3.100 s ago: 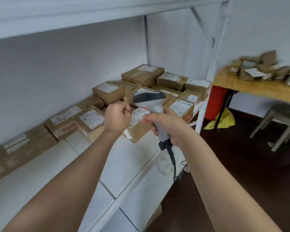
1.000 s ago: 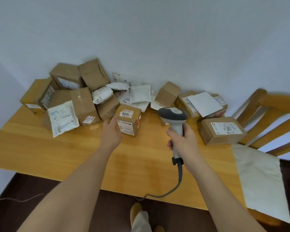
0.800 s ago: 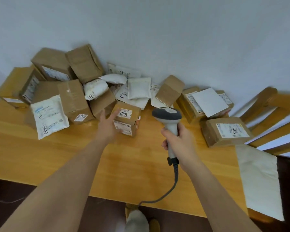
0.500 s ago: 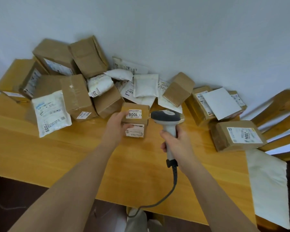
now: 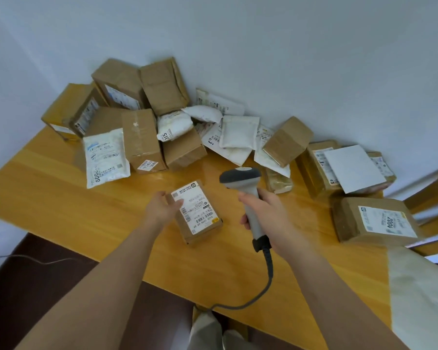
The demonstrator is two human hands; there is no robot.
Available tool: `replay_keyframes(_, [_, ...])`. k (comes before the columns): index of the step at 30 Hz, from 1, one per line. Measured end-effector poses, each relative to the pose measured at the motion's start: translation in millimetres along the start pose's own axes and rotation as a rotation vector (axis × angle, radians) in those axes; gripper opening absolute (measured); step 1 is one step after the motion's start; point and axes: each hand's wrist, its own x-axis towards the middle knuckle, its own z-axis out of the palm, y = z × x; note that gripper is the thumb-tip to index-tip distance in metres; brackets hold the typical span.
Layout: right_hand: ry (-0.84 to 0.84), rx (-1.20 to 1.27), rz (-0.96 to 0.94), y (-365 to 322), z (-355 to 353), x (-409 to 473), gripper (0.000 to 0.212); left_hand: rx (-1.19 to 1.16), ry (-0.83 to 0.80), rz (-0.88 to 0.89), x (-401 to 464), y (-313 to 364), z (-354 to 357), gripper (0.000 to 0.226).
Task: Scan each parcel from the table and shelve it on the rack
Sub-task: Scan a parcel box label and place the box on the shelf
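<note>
A small cardboard parcel (image 5: 199,218) lies on the wooden table (image 5: 61,205) in front of the pile, its white barcode label facing up. My left hand (image 5: 161,208) holds the parcel's left side, thumb over the label's edge. My right hand (image 5: 263,213) grips the handle of a grey corded barcode scanner (image 5: 240,176). The scanner's head hangs just right of the parcel and a little beyond it. The rack is out of view.
Several brown boxes (image 5: 142,140) and white mailer bags (image 5: 104,157) are heaped along the wall behind. A labelled box marked 2004 (image 5: 379,221) sits at the right, beside a wooden chair (image 5: 433,188) with a cream cushion (image 5: 422,294). The scanner cable (image 5: 266,281) drops over the table's front edge.
I turned from the rack to the table. My left hand took the small parcel from the pile's edge, pulled it nearer and turned its label up. The scanner stayed in my right hand.
</note>
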Motion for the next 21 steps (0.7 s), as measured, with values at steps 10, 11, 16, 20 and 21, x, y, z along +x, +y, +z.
replay_keyframes(10, [-0.157, -0.046, 0.008, -7, 7, -13, 0.015, 0.072, -0.197, -0.035, -41, -25, 32, 0.074])
replay_keyframes(11, [-0.158, -0.045, 0.001, -8, 5, -14, 0.014, 0.126, -0.188, 0.061, -37, -22, 28, 0.073])
replay_keyframes(16, [-0.123, -0.039, -0.010, -5, 0, -14, 0.013, 0.078, 0.253, 0.217, -28, -5, 9, 0.053])
replay_keyframes(20, [-0.125, -0.051, 0.009, -2, 2, -13, 0.016, 0.090, 0.114, -0.011, -40, -13, 27, 0.096])
replay_keyframes(21, [-0.133, -0.047, 0.015, -3, 3, -13, 0.016, 0.057, 0.053, -0.064, -42, -16, 34, 0.101])
